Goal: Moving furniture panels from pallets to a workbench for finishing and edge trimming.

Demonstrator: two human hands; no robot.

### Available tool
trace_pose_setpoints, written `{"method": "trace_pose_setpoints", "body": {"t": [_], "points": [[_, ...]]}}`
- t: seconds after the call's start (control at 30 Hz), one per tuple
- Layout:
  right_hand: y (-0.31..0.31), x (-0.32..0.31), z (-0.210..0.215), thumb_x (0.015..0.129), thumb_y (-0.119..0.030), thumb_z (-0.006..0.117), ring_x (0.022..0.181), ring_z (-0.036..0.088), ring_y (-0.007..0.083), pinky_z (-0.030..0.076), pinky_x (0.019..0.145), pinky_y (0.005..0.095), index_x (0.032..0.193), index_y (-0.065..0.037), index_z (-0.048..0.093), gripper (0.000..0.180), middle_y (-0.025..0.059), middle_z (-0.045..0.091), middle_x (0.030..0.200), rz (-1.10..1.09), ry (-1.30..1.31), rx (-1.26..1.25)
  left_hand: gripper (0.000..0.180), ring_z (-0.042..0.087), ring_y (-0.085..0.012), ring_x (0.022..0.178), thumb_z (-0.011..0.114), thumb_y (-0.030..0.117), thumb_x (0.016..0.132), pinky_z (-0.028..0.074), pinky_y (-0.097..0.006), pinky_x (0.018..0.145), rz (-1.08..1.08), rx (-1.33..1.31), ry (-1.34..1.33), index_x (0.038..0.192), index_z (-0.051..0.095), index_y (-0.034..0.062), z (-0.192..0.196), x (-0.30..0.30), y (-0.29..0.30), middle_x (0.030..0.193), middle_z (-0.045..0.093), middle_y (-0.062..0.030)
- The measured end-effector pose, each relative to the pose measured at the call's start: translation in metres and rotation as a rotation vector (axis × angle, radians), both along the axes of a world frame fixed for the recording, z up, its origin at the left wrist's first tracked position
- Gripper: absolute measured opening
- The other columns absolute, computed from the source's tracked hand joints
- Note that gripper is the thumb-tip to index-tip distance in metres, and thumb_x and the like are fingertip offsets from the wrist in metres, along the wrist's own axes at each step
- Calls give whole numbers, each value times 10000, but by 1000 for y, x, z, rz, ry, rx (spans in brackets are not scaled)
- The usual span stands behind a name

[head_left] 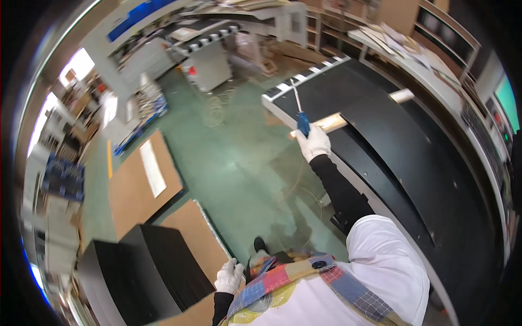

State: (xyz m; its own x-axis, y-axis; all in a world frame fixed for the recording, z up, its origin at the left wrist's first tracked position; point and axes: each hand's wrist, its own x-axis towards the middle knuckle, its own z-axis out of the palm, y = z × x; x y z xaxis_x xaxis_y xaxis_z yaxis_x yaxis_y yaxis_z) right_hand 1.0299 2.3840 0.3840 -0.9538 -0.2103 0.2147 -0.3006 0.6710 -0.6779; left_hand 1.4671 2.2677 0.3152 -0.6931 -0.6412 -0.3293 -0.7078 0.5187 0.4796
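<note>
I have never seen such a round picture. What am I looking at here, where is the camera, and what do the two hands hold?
The camera sits on a person's head and looks down through a fisheye lens, so straight edges bend. No machine is grasping here: both hands wear white gloves. The right hand reaches forward and grips a screwdriver with a blue handle over a large black panel on a worktable. The left hand hangs low beside a stack of black boards and brown cardboard sheets; it seems to hold nothing. Below is a green floor.
</note>
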Motion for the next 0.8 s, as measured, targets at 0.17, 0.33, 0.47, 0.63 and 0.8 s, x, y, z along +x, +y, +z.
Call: {"method": "trace_pose_setpoints", "body": {"t": [0.17, 0.33, 0.47, 0.63, 0.8], "points": [[40, 16, 61, 748, -391, 703, 715, 644, 338, 509, 702, 398, 904, -77, 636, 357, 145, 655, 736, -129, 73, -405, 393, 601, -380, 1005, 569, 327, 886, 481, -435, 873, -470, 45, 129, 1141, 602, 29, 2, -104, -101, 1078, 628, -206], [176, 53, 181, 919, -293, 585, 843, 628, 180, 508, 771, 316, 1078, -15, 620, 322, 87, 635, 981, -290, 159, -709, 328, 610, -381, 982, 616, 161, 864, 487, -419, 875, -781, 17, 496, 1147, 591, -3, 22, -242, -159, 1050, 635, -213], [203, 83, 214, 941, -357, 555, 917, 627, 170, 517, 803, 315, 1120, -21, 563, 380, 117, 636, 990, -169, -71, -619, 343, 594, -363, 1037, 612, 126, 857, 480, -397, 903, -915, 129, 734, 1173, 572, -2, 63, -342, -128, 1119, 612, -208], [178, 47, 183, 897, -338, 595, 599, 635, 129, 531, 534, 266, 932, -4, 603, 335, 48, 638, 716, -334, -749, 58, 483, 535, -353, 1134, 598, 233, 851, 444, -419, 951, -1132, 21, 838, 1260, 501, -6, 99, -439, -31, 1256, 532, -207], [169, 9, 173, 900, -344, 602, 533, 620, 125, 510, 473, 251, 883, 7, 607, 351, 51, 619, 655, -258, -815, 269, 561, 532, -386, 1028, 620, 300, 806, 455, -465, 879, -1142, -100, 445, 1241, 464, -19, 86, -487, 36, 1112, 547, -225]]}}
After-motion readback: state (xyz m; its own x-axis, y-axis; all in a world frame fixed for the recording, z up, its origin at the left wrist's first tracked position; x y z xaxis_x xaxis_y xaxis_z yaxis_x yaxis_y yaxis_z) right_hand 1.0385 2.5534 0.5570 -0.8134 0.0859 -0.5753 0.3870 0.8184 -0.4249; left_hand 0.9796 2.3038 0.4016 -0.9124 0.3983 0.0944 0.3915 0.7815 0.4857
